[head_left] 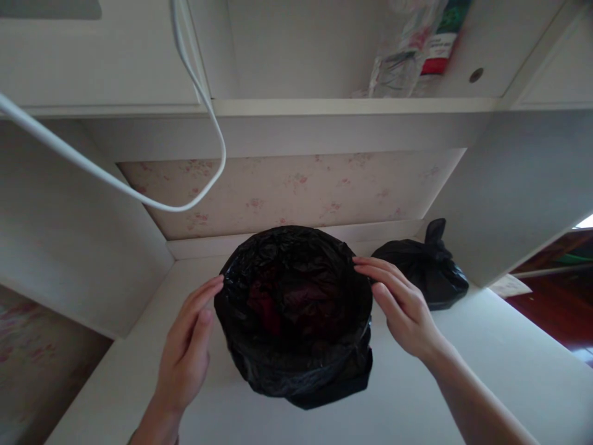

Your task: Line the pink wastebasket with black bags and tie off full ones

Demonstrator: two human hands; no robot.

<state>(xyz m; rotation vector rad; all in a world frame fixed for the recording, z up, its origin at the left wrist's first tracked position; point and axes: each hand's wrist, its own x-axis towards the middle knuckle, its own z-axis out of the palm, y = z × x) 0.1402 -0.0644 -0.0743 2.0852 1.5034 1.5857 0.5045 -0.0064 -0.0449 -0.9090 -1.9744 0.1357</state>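
Two hands are in view, a left hand (185,352) and a right hand (401,306). One bin lined with black plastic (296,315), one tied black bag (428,269), one white cable (139,191), and perhaps two packets on the shelf (417,49).

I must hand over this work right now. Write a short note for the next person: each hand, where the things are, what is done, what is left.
Left hand: open, fingertips touching the left side of the bin's black liner at the rim.
Right hand: open, fingers resting on the right side of the rim.
The lined bin stands on the white surface under the shelf. A tied black bag sits behind the right hand.
Done: liner sits in the bin, folded over the rim.
Left: perhaps smoothing the liner's edge; the tied bag is not yet removed.
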